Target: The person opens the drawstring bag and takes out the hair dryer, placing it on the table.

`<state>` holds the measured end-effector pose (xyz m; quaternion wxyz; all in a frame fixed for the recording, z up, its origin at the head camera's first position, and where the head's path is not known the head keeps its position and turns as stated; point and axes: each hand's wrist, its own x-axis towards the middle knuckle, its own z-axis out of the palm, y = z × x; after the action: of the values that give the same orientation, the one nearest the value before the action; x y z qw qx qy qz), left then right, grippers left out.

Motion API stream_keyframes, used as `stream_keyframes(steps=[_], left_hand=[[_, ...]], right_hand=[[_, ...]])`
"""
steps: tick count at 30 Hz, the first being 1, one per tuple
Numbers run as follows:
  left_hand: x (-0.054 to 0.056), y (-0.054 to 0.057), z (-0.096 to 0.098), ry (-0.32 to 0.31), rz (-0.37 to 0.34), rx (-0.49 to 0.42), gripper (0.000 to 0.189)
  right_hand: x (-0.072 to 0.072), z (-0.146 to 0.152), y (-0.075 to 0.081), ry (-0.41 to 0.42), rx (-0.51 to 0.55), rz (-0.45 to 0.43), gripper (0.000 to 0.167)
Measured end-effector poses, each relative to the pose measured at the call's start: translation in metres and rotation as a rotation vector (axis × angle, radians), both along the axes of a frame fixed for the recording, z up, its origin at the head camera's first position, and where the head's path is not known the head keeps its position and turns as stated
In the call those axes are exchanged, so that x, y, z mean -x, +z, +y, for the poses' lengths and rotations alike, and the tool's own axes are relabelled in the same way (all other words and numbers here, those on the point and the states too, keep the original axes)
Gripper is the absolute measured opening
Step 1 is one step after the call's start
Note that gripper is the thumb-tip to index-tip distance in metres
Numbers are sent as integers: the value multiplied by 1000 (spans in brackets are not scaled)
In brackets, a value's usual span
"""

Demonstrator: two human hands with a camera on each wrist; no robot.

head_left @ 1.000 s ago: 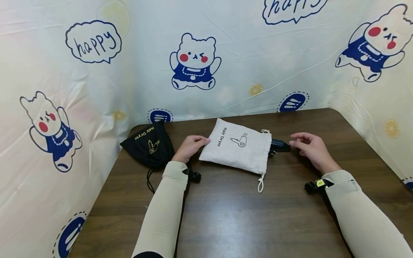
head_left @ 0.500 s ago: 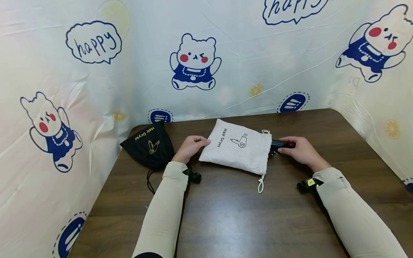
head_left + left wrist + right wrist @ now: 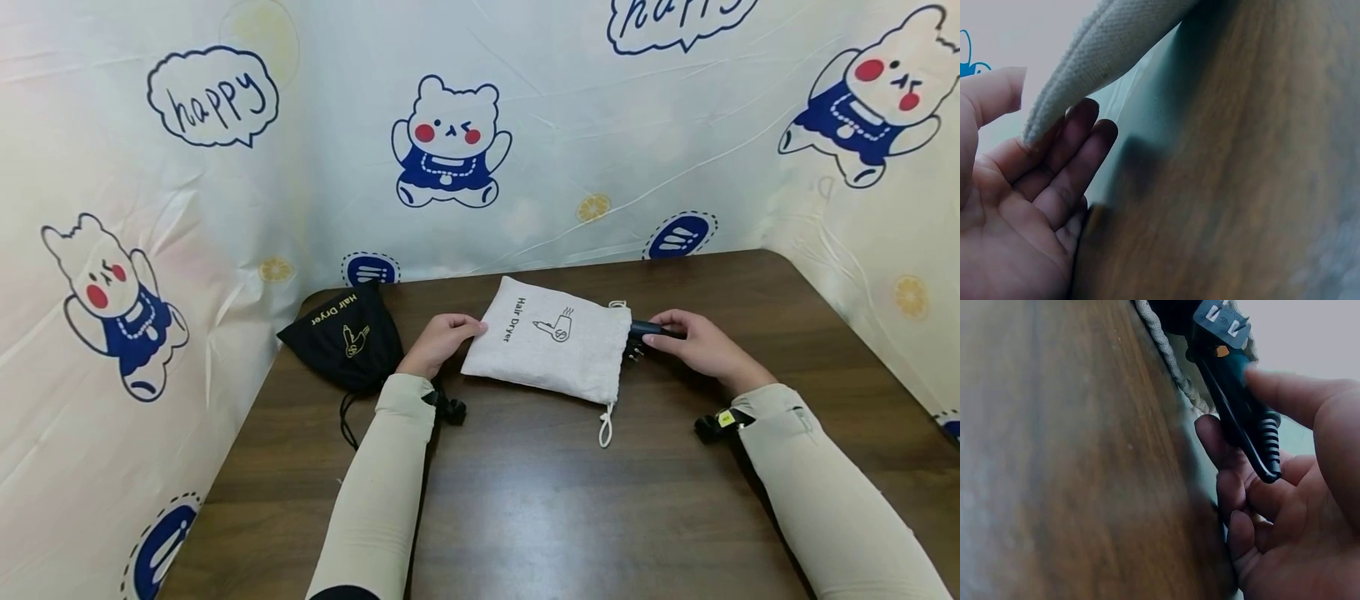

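A white "Hair Dryer" drawstring bag (image 3: 551,354) lies on the table (image 3: 517,500), dark handle (image 3: 1241,381) and two-pronged plug (image 3: 1221,326) at its mouth. The right hand (image 3: 705,346) pinches the handle; the left hand (image 3: 437,343) pinches the bag's closed end, beyond which lies a black drawstring pouch (image 3: 348,354).

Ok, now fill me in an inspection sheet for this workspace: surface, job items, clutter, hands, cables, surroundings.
Surface: brown wood-grain table, bright reflection toward the front.
Job items: pale "Hair Dryer" pouch, lying flat; dark handle sticking out of its mouth.
Clutter: black "Hair Dryer" pouch at the left, not held.
Hands: left hand pinches the pale pouch's edge; right hand grips the handle.
Cables: two-pronged plug by the pale pouch's mouth; dark cord seemingly folded back along the handle.
Surroundings: bear-printed sheeting behind and at both sides.
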<state>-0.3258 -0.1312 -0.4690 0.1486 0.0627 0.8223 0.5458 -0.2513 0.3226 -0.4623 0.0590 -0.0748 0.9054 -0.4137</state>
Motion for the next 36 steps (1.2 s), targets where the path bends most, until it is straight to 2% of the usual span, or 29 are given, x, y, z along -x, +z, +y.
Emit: stream_keyframes(steps=[7,14,27,36], left_hand=[[1,1,-1,-10,-6,-24,30],[1,2,-1,-11,-15,-36,28],[1,5,-1,-21,-18,-44,26],[1,2,-1,-9,-29,-49,26]], right_hand=[[1,-1,1,3,-40,7,52],[-1,1,2,2,-28,-26,54],[-4,5,3,25,12,-33,51],[-3,4,1,8,1,-31,57]])
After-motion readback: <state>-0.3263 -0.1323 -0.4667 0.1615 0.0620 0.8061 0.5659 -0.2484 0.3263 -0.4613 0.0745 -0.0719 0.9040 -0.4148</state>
